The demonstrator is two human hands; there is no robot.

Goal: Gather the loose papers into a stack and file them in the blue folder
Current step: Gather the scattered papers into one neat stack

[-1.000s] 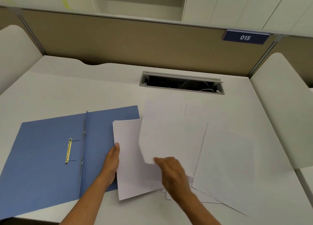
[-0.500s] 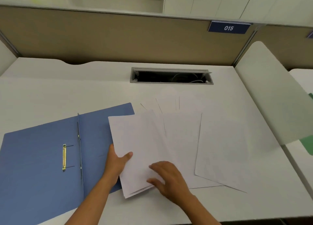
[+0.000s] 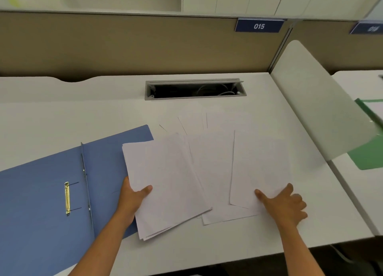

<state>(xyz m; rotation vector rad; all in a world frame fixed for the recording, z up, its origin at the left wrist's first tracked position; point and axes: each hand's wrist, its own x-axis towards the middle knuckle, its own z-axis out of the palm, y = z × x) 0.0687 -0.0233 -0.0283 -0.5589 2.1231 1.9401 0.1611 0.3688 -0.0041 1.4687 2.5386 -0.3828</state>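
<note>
An open blue folder [image 3: 41,192] with a brass fastener [image 3: 67,198] lies flat at the left of the white desk. A small pile of white sheets [image 3: 165,182] overlaps the folder's right edge; my left hand [image 3: 132,199] grips its left edge, thumb on top. More loose sheets fan out to the right. My right hand [image 3: 284,203] rests with spread fingers on the near corner of the rightmost sheet [image 3: 259,167].
A cable slot [image 3: 194,89] is cut into the desk [image 3: 259,244] behind the papers. A tan partition with a "015" plate [image 3: 259,26] stands at the back. A white side divider [image 3: 317,109] rises at right; a green folder [image 3: 371,153] lies on the neighbouring desk.
My right hand left the pile and moved right onto the rightmost sheet. My left hand went from resting beside the pile to gripping its edge. The view shifted right.
</note>
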